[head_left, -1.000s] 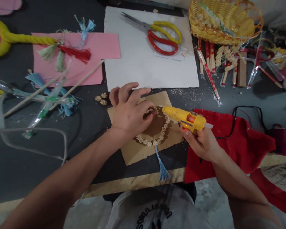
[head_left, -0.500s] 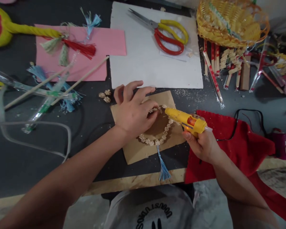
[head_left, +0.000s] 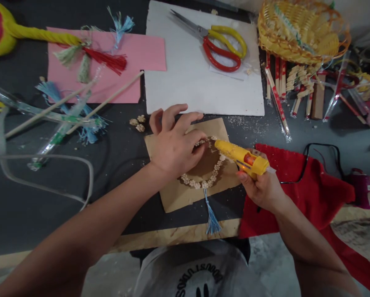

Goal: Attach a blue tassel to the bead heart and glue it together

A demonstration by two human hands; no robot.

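A yellow glue gun is gripped in my right hand, its nozzle pointing left at the upper part of a ring of small pale flower-shaped pieces. The ring lies on a brown card, and a light blue tassel hangs from its lower side. My left hand rests over the ring's left side. Its thumb and index finger pinch the ring near the nozzle, while the other fingers are raised. Part of the ring is hidden under this hand.
Loose flower pieces lie left of the card. Scissors rest on a white board behind it. At the back right stands a wicker basket; red cloth lies below. Tassels and sticks cover pink paper.
Both hands, the glue gun and the ring hold nearly the same places. The whole view has shifted slightly.
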